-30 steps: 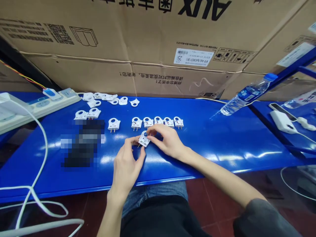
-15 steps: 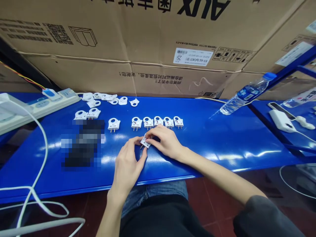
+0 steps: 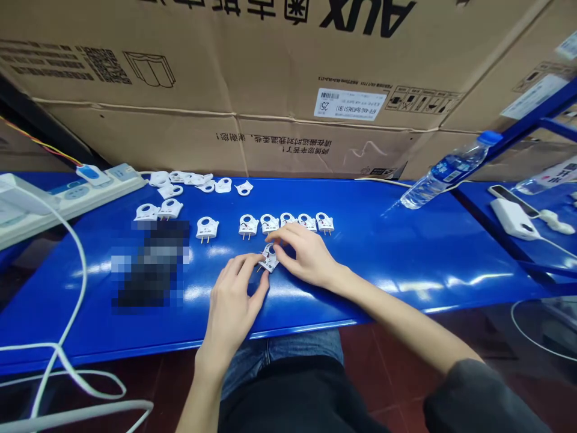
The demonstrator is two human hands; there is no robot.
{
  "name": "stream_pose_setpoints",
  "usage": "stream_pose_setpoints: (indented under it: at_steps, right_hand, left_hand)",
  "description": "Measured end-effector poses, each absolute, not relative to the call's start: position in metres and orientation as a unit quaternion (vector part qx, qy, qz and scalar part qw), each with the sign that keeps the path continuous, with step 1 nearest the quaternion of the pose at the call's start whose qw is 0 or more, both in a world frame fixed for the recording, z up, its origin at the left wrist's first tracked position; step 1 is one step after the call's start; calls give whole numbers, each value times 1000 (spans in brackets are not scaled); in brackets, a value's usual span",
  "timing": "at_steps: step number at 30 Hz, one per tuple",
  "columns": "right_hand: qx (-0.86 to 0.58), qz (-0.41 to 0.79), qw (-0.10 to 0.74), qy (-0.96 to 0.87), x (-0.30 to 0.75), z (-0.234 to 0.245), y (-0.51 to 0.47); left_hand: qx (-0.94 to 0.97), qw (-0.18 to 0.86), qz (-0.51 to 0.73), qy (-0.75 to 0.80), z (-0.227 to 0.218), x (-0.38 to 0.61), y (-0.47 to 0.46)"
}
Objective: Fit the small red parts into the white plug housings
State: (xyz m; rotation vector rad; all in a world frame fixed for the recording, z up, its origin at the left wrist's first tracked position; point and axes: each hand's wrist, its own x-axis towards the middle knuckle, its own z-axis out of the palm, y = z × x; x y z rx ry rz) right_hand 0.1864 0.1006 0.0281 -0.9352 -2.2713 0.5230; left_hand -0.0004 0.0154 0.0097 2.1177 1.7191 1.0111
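A small white plug (image 3: 269,258) with two metal prongs is pinched between both my hands just above the blue table (image 3: 406,252). My left hand (image 3: 234,304) grips its lower left side with thumb and fingers. My right hand (image 3: 304,255) holds its upper right side. Just behind them stands a row of several white plugs (image 3: 286,222), and one more plug (image 3: 207,228) sits alone to the left.
More white plug parts (image 3: 198,180) lie at the back left near a white power strip (image 3: 67,195). A blurred dark patch (image 3: 151,264) lies left of my hands. A water bottle (image 3: 444,171) lies at the back right. Big cardboard boxes (image 3: 288,84) wall off the rear.
The plug has been turned between my fingers and sits slightly lower and to the right. Both hands stay close together on it.
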Motion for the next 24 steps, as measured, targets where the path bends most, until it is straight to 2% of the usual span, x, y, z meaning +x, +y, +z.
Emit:
stream_pose_setpoints:
  at_steps: [4,15,20,24]
  right_hand:
    - [-375,199,314,-849,188,31,101]
    - [-399,153,260,-866,188,29,101]
    - [-381,139,222,-886,185,23,99]
    - [-366,116,187,-904,181,17,95]
  left_hand:
    - [720,109,341,594,9,0,15]
    - [675,82,367,635,11,-3,16]
    - [616,24,378,691,14,-13,19]
    - [603,-7,331,725,21,-28,30]
